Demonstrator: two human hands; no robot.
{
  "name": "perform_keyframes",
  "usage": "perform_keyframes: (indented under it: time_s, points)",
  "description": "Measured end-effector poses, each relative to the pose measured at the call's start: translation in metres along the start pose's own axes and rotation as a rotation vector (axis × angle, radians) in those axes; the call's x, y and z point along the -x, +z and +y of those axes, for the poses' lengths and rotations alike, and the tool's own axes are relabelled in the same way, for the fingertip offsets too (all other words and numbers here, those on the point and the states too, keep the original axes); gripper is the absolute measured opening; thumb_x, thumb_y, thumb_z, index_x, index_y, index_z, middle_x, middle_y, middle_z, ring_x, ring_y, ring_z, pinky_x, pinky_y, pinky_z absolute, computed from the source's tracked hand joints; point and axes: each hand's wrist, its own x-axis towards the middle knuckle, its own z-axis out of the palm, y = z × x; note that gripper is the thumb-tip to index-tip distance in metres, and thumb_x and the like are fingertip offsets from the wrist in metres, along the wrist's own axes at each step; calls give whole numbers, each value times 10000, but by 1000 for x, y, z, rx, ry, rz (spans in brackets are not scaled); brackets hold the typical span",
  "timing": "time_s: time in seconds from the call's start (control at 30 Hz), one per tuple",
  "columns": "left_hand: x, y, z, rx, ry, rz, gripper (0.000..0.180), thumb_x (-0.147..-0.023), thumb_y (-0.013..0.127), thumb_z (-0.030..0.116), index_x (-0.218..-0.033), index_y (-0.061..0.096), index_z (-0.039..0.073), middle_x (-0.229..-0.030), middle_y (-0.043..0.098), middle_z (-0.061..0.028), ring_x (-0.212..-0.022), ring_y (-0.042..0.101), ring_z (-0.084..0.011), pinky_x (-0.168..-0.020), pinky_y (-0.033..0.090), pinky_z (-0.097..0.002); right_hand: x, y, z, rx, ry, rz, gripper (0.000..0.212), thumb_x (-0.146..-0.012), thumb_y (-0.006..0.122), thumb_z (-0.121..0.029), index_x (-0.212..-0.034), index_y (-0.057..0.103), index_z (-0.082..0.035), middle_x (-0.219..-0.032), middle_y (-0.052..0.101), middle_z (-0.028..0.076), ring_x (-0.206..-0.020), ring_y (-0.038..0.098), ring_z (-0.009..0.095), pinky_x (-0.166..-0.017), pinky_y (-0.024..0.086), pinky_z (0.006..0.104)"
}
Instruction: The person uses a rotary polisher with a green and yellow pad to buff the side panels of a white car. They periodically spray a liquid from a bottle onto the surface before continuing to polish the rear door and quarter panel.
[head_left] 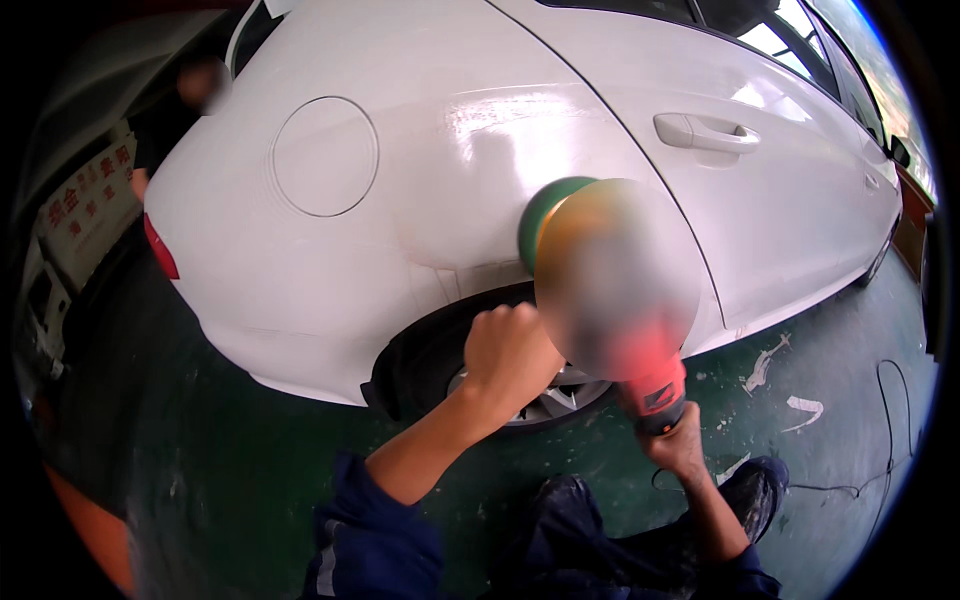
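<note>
A red and black power polisher (652, 372) runs up from the lower right to a white car's rear side panel (400, 170). Its green pad (548, 212) meets the panel above the rear wheel arch, while a blur covers much of the tool's head. My right hand (678, 440) is wrapped round the black rear end of the polisher. Closed at the front left side of the tool, my left hand (512, 350) grips it near the head; what its fingers wrap is partly hidden. Wet-looking drips and a hazy smear mark the paint left of the pad.
Below the arch sits the rear wheel (560, 400). A door handle (707, 134) is to the right, a round fuel flap (325, 157) to the left. A black cord (850, 490) lies on the green floor. Another person (165, 125) is behind the car at far left.
</note>
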Motion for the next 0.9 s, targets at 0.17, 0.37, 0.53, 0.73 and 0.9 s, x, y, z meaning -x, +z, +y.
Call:
perform_keyframes:
  time_s: [0.17,0.37,0.53,0.73,0.9]
  points:
    - [98,-6,-75,-78,-205,157,141,-823,676,218,-790,632,89,-595,625,-119,-515,630,-350,-450,485,-441,-9,66,-5,285,53,-257,251,-703,753,-121,-923,712,-9,-835,731,214,-805,736,358,-737,573,409]
    - [152,-28,-154,-8,-429,412,167,-828,698,202,-905,664,59,-740,666,-134,-651,648,-376,-550,502,-452,-40,112,-96,574,-11,-411,338,-658,748,-165,-939,672,7,-831,706,247,-816,695,431,-789,564,485]
    - [107,-39,-150,-9,-320,420,226,-818,728,179,-978,684,25,-860,694,-158,-765,659,-412,-640,518,-466,-44,87,-122,548,23,-367,339,-650,756,-178,-919,673,11,-789,697,244,-798,691,432,-782,560,484]
    - [19,-38,-84,-116,-185,244,108,-792,727,177,-836,688,86,-653,660,-159,-596,646,-414,-549,525,-484,-38,21,-116,387,88,-139,261,-670,735,-132,-837,689,63,-747,682,270,-790,704,427,-745,569,413]
    - [-55,-40,-18,-42,-102,99,115,-783,727,176,-835,688,81,-652,664,-177,-629,669,-409,-588,541,-496,-33,-29,-100,177,189,-44,222,-683,705,-106,-791,651,79,-664,637,251,-652,699,280,-673,539,377]
